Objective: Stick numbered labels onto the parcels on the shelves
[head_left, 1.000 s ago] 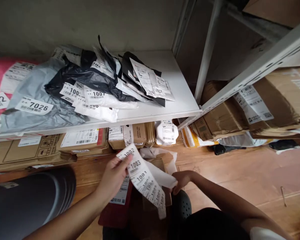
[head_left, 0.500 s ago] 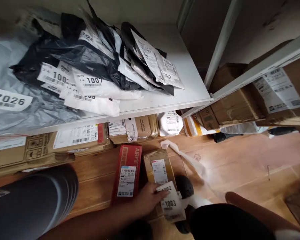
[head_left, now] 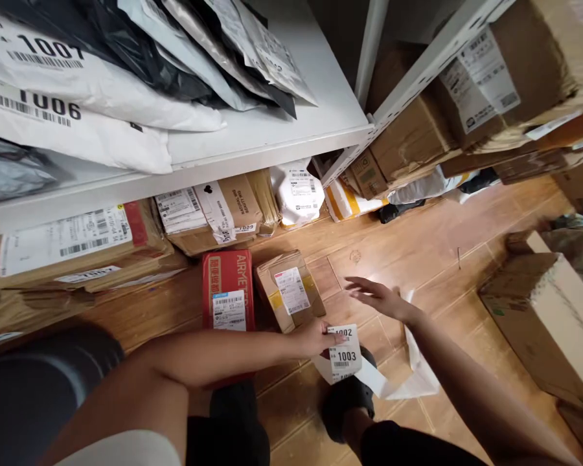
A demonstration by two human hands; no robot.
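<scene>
My left hand (head_left: 311, 338) pinches a strip of printed labels (head_left: 344, 367), with the numbers 1002 and 1003 showing. A pale tail of the strip trails from it across the floor to the right. Over the floor, my right hand (head_left: 376, 299) is held out with fingers extended and nothing in it. Just beyond my left hand lies a small brown cardboard box (head_left: 267, 279) with yellow tape and a shipping label. A red box (head_left: 227, 272) with a white label stands beside it on the left.
White and black parcel bags lie on a white shelf (head_left: 272, 139). Below it sit cardboard boxes (head_left: 243, 200) and a white wrapped parcel (head_left: 300, 197). More boxes fill the right-hand rack (head_left: 539, 71). A large carton (head_left: 529, 317) stands at right; a dark stool (head_left: 43, 388) is at lower left.
The view has shifted down and to the right. My right hand has come into view, reaching forward. My left hand still holds the label strip, now beyond the small box's near edge.
</scene>
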